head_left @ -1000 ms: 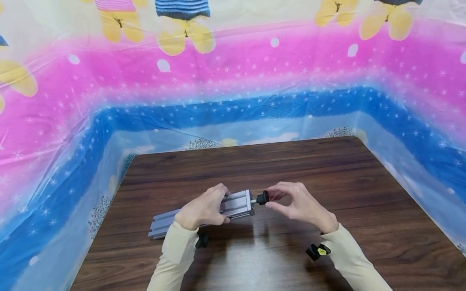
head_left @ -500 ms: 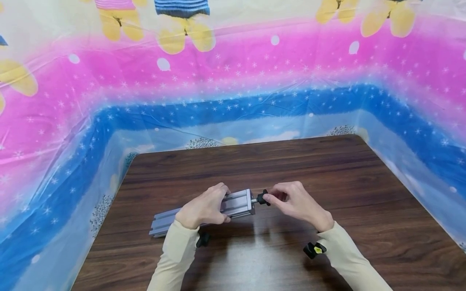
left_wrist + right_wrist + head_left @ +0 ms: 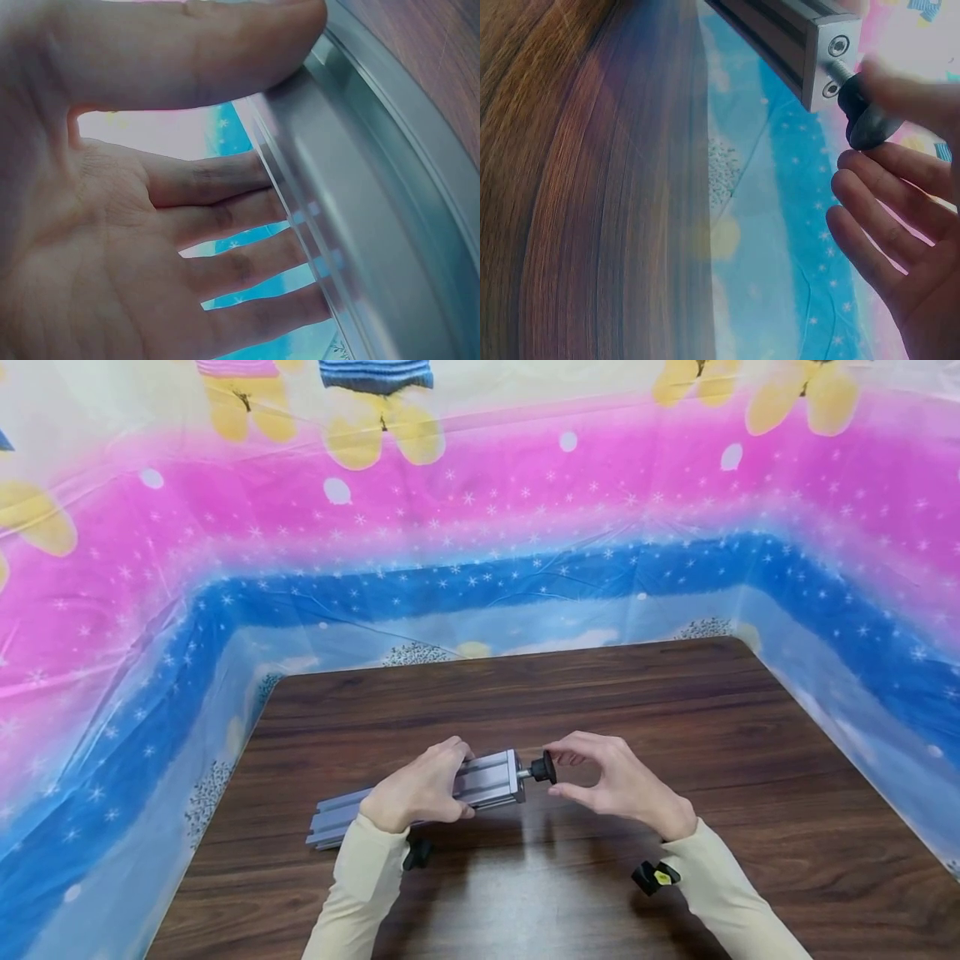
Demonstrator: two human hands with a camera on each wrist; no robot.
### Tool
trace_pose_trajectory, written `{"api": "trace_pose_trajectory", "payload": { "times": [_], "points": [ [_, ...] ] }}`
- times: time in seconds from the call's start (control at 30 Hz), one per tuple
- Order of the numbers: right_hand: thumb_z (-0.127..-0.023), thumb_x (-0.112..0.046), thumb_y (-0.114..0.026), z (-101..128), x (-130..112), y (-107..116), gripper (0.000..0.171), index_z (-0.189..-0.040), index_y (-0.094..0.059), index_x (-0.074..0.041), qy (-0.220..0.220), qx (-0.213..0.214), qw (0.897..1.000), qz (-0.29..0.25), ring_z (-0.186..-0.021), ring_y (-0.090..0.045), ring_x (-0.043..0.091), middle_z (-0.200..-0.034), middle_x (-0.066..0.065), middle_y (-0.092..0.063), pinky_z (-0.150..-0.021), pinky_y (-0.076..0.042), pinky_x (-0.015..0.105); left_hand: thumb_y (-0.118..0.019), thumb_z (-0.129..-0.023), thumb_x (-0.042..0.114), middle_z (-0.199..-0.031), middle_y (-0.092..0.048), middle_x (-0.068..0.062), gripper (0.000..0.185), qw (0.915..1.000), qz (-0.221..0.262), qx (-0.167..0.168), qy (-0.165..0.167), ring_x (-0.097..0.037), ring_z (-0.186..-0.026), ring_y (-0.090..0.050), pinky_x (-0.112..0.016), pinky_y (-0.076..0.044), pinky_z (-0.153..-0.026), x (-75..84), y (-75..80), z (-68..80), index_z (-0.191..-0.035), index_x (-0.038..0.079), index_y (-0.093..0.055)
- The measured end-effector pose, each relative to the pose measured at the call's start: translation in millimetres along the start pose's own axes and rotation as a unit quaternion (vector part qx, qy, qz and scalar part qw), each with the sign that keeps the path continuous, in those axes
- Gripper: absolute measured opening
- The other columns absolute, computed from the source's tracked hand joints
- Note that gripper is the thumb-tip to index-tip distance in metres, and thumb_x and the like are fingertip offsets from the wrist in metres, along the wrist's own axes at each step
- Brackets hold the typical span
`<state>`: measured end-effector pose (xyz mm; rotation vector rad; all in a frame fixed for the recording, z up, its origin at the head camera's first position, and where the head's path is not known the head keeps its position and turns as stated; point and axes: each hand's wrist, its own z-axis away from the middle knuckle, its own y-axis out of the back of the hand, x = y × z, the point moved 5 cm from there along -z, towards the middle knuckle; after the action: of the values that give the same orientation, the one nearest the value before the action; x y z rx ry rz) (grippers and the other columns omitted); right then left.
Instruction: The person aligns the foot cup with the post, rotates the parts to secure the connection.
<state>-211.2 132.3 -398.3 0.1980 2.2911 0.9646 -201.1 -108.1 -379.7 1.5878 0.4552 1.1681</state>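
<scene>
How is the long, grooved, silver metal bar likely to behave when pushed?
Probably stiff: the long, grooved, silver metal bar looks straight in the head view. It seems unlikely to roll, given its flat, square-edged sides. Its smooth faces might feel slippery.

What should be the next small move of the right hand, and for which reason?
Probably the right hand should pinch the black knob firmly and turn it slightly: its fingers are at the knob, bare threaded shank shows between knob and metal profile, and the left hand holds the profile.
</scene>
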Motion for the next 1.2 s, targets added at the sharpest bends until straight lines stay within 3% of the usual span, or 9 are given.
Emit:
{"api": "trace_pose_trajectory", "payload": {
  "times": [0.3, 0.5, 0.7, 0.87, 1.0, 1.1, 1.2],
  "points": [
    [-0.085, -0.021, -0.083, -2, 3, -4, 0.026, -0.108, -0.073, -0.015, -0.025, -0.003, 1.0, -0.012, -0.082, -0.066, 0.003, -0.094, -0.008, -0.073, -0.073, -0.056, 0.025, -0.084, -0.073, 0.011, -0.1, -0.055, -0.005, 0.051, 1.0, -0.004, 0.001, -0.005, -0.018, -0.087, -0.048, -0.035, -0.044, -0.078, -1.3, -0.7, 0.0, -0.116, -0.003, -0.06],
    [-0.091, -0.025, -0.077, -2, 5, -9, 0.012, -0.1, -0.075, -0.016, -0.056, -0.007, 0.998, -0.015, -0.075, -0.065, 0.0, -0.085, -0.011, -0.072, -0.068, -0.057, 0.028, -0.085, -0.072, 0.01, -0.097, -0.054, -0.005, 0.051, 1.0, 0.0, 0.005, -0.006, -0.018, -0.085, -0.049, -0.033, -0.044, -0.076, -1.7, -1.6, -0.2, -0.115, -0.003, -0.06],
    [-0.093, -0.026, -0.074, -3, 4, -11, 0.007, -0.09, -0.075, -0.019, -0.075, -0.002, 0.997, -0.006, -0.067, -0.062, -0.003, -0.08, -0.012, -0.072, -0.062, -0.054, 0.023, -0.086, -0.072, 0.01, -0.097, -0.054, -0.005, 0.052, 1.0, 0.001, 0.008, -0.002, -0.018, -0.084, -0.049, -0.034, -0.045, -0.076, -1.1, -1.1, 1.6, -0.115, -0.003, -0.061],
    [-0.096, -0.028, -0.07, -3, 3, -11, 0.014, -0.082, -0.073, -0.024, -0.084, -0.006, 0.996, 0.008, -0.063, -0.059, -0.004, -0.073, -0.015, -0.068, -0.059, -0.051, 0.021, -0.086, -0.072, 0.011, -0.098, -0.054, -0.005, 0.052, 1.0, 0.002, 0.007, 0.002, -0.018, -0.085, -0.049, -0.035, -0.044, -0.077, -0.9, -1.2, 2.6, -0.115, -0.002, -0.061],
    [-0.091, -0.03, -0.075, 1, 2, -5, 0.012, -0.097, -0.075, -0.02, -0.082, -0.008, 0.996, 0.015, -0.071, -0.063, 0.001, -0.085, -0.01, -0.072, -0.065, -0.054, 0.024, -0.086, -0.073, 0.011, -0.098, -0.054, -0.005, 0.051, 1.0, 0.0, 0.006, 0.0, -0.018, -0.085, -0.048, -0.036, -0.044, -0.078, -0.5, -0.9, 2.1, -0.115, -0.002, -0.06],
    [-0.084, -0.029, -0.083, 4, 2, 1, 0.039, -0.119, -0.071, -0.015, -0.056, -0.007, 0.998, 0.008, -0.088, -0.066, 0.007, -0.106, -0.003, -0.074, -0.076, -0.056, 0.03, -0.085, -0.073, 0.012, -0.099, -0.054, -0.005, 0.052, 1.0, 0.0, 0.005, -0.001, -0.018, -0.086, -0.048, -0.036, -0.044, -0.079, -0.4, -0.1, 2.4, -0.116, -0.002, -0.06],
    [-0.078, -0.022, -0.088, 4, -1, 5, 0.058, -0.131, -0.065, -0.013, -0.016, -0.006, 1.0, 0.005, -0.101, -0.066, 0.011, -0.121, 0.003, -0.071, -0.084, -0.057, 0.036, -0.086, -0.073, 0.013, -0.101, -0.056, -0.006, 0.053, 1.0, 0.0, 0.006, 0.001, -0.018, -0.086, -0.049, -0.036, -0.045, -0.079, -1.0, 0.8, 3.1, -0.117, -0.003, -0.06]
  ]
}}
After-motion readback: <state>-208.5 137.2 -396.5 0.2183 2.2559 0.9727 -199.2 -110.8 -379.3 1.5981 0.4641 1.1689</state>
